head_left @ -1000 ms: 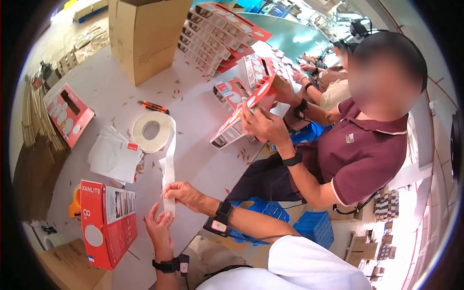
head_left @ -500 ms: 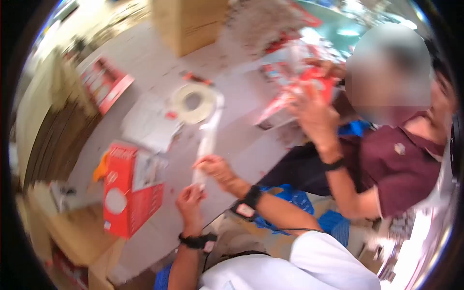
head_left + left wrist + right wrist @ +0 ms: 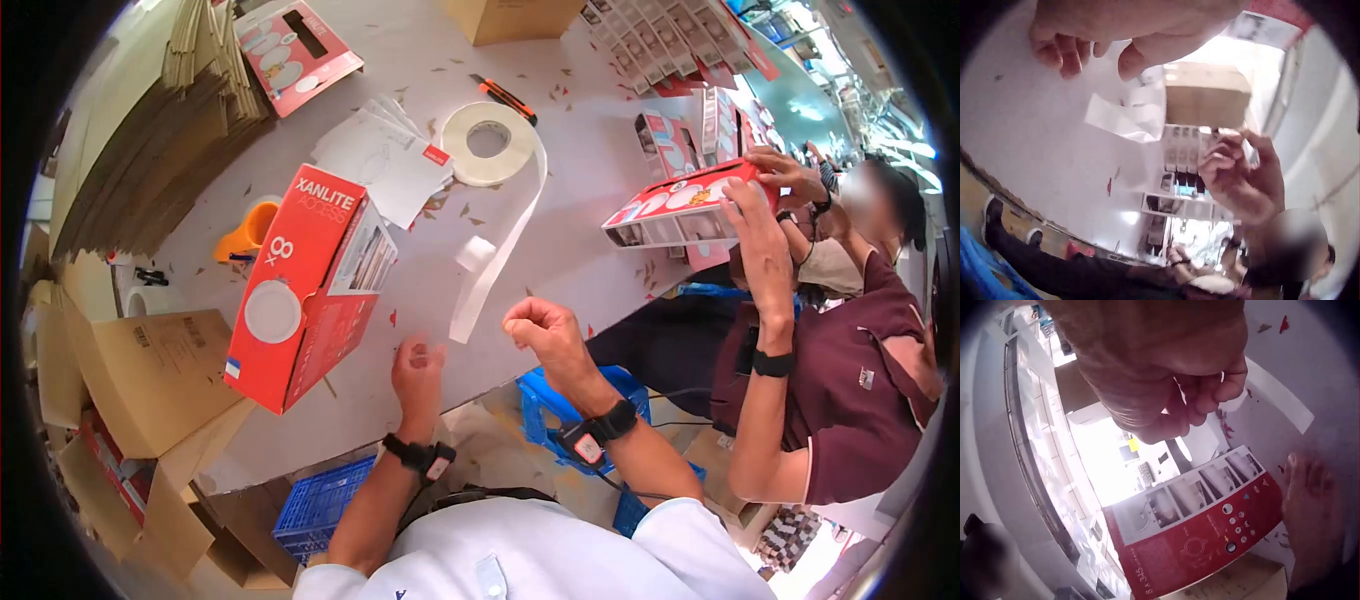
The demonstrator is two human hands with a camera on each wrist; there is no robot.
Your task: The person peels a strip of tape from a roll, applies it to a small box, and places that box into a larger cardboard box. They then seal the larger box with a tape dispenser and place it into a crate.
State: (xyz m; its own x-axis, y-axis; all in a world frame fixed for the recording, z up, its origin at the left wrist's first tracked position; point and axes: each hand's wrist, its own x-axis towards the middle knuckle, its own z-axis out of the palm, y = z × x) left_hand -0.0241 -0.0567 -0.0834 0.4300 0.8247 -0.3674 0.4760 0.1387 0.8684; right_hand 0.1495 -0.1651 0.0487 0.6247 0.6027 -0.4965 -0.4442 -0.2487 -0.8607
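A white label strip (image 3: pixel 500 270) trails from its roll (image 3: pixel 488 143) across the table, its loose end lying between my hands. Near that end my right hand (image 3: pixel 553 342) is raised with fingers bent toward the thumb; I cannot tell whether something thin is between them. My left hand (image 3: pixel 416 380), slightly blurred, hovers left of the strip end with loosely bent fingers. Both hands are off the strip. Beside the left hand stands a red XANLITE box (image 3: pixel 310 285), its printed side also visible in the right wrist view (image 3: pixel 1204 519).
Printed sheets (image 3: pixel 385 165) and an orange-handled cutter (image 3: pixel 508 100) lie near the roll. An orange tape dispenser (image 3: pixel 245 232) is behind the red box. Flattened cardboard (image 3: pixel 165 140) is stacked at left, an open carton (image 3: pixel 160 370) below. At right, another person handles a red box (image 3: pixel 680 205).
My hands have let go of the label strip and moved apart, leaving its end on the table. The head view has swung, shifting the scene. The other person still handles a red box.
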